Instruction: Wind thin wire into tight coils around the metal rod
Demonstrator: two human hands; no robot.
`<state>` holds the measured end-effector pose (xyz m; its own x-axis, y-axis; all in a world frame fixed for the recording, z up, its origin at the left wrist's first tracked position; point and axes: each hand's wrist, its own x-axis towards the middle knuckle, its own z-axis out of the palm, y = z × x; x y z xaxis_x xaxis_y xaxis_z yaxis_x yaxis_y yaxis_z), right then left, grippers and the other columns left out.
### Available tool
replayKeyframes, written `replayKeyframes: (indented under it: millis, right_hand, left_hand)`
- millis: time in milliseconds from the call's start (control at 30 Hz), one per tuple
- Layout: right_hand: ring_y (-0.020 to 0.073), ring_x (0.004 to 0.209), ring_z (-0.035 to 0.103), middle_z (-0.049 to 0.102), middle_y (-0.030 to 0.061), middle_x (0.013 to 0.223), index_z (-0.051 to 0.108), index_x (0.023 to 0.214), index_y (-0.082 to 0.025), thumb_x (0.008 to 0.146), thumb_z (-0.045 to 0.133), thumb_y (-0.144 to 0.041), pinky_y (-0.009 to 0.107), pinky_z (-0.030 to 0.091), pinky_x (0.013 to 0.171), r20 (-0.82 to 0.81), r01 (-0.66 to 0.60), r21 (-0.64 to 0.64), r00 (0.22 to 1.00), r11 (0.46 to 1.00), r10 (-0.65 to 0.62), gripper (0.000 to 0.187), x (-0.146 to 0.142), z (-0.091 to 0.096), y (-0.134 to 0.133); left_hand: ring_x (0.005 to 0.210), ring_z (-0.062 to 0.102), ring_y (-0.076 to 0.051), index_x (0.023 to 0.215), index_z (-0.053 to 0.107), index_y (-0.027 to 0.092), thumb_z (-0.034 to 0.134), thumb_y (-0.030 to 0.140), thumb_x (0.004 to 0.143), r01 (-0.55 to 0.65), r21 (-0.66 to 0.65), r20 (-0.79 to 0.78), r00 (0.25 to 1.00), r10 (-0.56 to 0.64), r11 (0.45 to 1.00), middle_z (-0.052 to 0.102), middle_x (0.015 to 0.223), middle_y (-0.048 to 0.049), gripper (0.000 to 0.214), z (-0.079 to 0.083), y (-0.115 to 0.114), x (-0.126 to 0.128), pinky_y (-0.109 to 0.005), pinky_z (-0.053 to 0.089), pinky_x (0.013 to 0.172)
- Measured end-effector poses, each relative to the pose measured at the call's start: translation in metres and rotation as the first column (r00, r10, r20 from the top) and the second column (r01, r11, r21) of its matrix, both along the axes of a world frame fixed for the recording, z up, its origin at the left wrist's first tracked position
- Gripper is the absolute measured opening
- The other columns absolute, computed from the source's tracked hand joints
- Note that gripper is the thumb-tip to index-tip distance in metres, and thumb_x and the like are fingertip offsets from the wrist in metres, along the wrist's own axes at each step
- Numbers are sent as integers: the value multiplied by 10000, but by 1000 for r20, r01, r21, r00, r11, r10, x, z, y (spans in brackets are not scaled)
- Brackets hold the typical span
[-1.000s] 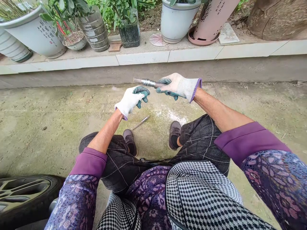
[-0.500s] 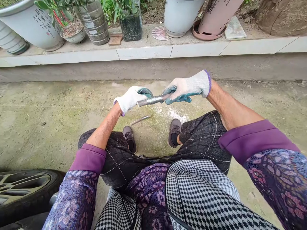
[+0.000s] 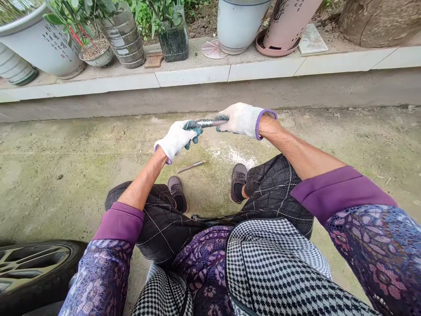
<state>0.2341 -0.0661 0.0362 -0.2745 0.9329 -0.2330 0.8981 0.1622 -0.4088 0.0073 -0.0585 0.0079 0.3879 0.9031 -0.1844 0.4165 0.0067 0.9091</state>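
Observation:
Both of my hands wear white knit gloves with green palms. My right hand (image 3: pixel 241 119) is closed round one end of a short silvery metal rod (image 3: pixel 208 123) with a ribbed, wrapped surface. My left hand (image 3: pixel 179 136) is closed on the rod's other end, fingers curled over it. The rod lies roughly level between the two hands, above the concrete ground in front of my knees. A second thin metal rod (image 3: pixel 191 166) lies on the ground beside my left shoe (image 3: pixel 177 192).
A raised kerb (image 3: pixel 194 77) at the back carries several plant pots, among them a large white pot (image 3: pixel 44 41) and a pink one (image 3: pixel 285 24). A car tyre (image 3: pixel 34 270) sits at bottom left. White powder marks the mossy concrete near my right shoe (image 3: pixel 238 181).
A second ago only my right hand held the rod, with the left hand apart below it. The left hand has since closed on the rod's free end, and both hands moved slightly.

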Motion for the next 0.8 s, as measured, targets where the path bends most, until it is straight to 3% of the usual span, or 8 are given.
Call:
replayKeyframes:
  millis: [167, 300, 433, 600, 800]
  right_hand:
    - [111, 508, 471, 529, -17, 607, 744, 1062, -165, 857, 697, -326, 276, 373, 478, -162, 102, -28, 981, 994, -105, 265, -5, 9, -4]
    - [94, 491, 437, 514, -22, 627, 720, 1063, -156, 843, 750, -364, 251, 386, 419, -419, 180, -125, 882, 976, -216, 304, -4, 7, -5]
    - [74, 474, 403, 504, -36, 618, 726, 1086, -149, 817, 795, -378, 223, 367, 382, -581, 55, -265, 787, 963, -205, 360, 0, 11, -12]
    - [63, 445, 428, 556, -46, 629, 767, 1085, -170, 745, 850, -396, 214, 353, 358, -530, -179, -376, 847, 909, -52, 417, 12, 14, -12]
    - [86, 448, 457, 566, -45, 572, 797, 1004, -189, 727, 849, -371, 220, 341, 373, -344, -205, -428, 938, 880, 52, 336, 21, 8, -11]
  left_hand:
    - [515, 587, -74, 923, 720, 110, 668, 151, 790, -32, 4, 130, 991, 31, 999, 726, 759, -59, 148, 2, 1, -3, -183, 420, 408]
    - [452, 529, -52, 969, 725, 98, 640, 155, 809, -24, 7, 131, 991, 23, 1000, 727, 736, -49, 190, 4, 1, -5, -179, 422, 400]
    - [474, 550, -64, 939, 724, 99, 646, 138, 825, -7, 10, 100, 995, 6, 1000, 713, 705, -44, 144, 8, 0, -5, -177, 430, 413]
    - [494, 553, -79, 864, 726, 117, 676, 122, 801, 129, 55, 21, 991, -130, 990, 659, 630, -14, 80, 9, -1, -9, -178, 428, 435]
    - [554, 558, -89, 817, 762, 117, 627, 126, 700, 244, 77, -120, 965, -234, 967, 691, 683, -14, 179, 2, 7, -9, -183, 440, 498]
